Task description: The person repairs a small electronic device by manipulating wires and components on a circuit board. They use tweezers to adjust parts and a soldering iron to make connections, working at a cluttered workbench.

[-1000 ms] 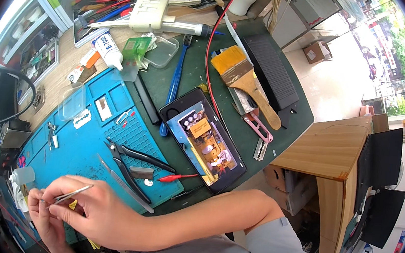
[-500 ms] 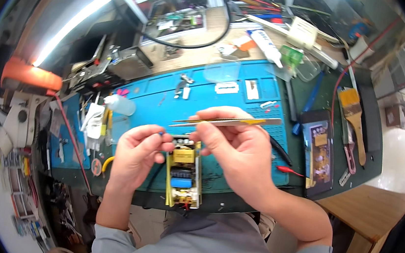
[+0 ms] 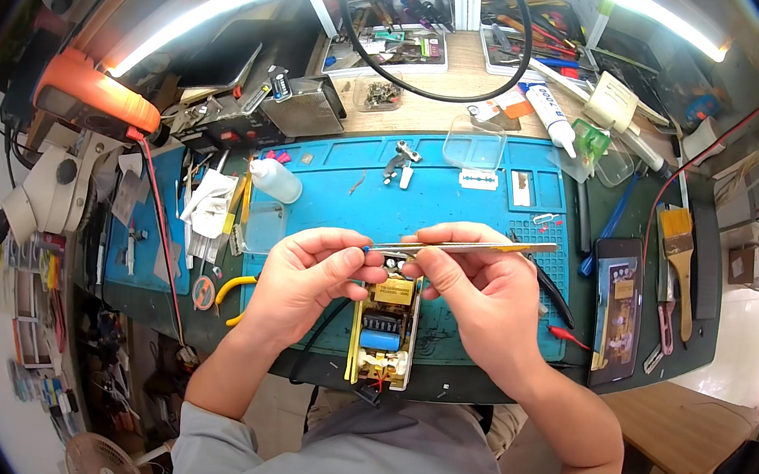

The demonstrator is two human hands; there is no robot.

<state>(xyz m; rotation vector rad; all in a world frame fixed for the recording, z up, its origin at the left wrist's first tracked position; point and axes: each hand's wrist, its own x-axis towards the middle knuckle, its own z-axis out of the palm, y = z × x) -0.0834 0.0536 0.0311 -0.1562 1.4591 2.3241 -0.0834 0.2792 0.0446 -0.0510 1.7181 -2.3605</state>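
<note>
My left hand [image 3: 316, 272] pinches a tiny blue part [image 3: 366, 249] between thumb and fingertips; its exact kind is too small to tell. Metal tweezers [image 3: 489, 248] lie nearly level in my right hand [image 3: 485, 290], gripped by thumb and fingers. Their tips reach the blue part at my left fingertips. Below both hands stands an open power supply board [image 3: 381, 339] in a yellowish-edged frame, with a yellow transformer [image 3: 393, 291], a blue capacitor [image 3: 380, 340] and red and black wires at its near end. My fingers cover part of its far end.
A blue work mat [image 3: 331, 172] bears a white squeeze bottle [image 3: 274, 181], a razor blade [image 3: 478, 180] and a clear tray [image 3: 474, 145]. At right are a phone [image 3: 615, 308], a brush [image 3: 680, 245] and a red clip [image 3: 568, 336]. A black cable [image 3: 413, 90] loops overhead at the back.
The tweezers' tips have come down to the blue part at my left fingertips. My hands are closer together, and the whole view has shifted, showing the bench further right and lower.
</note>
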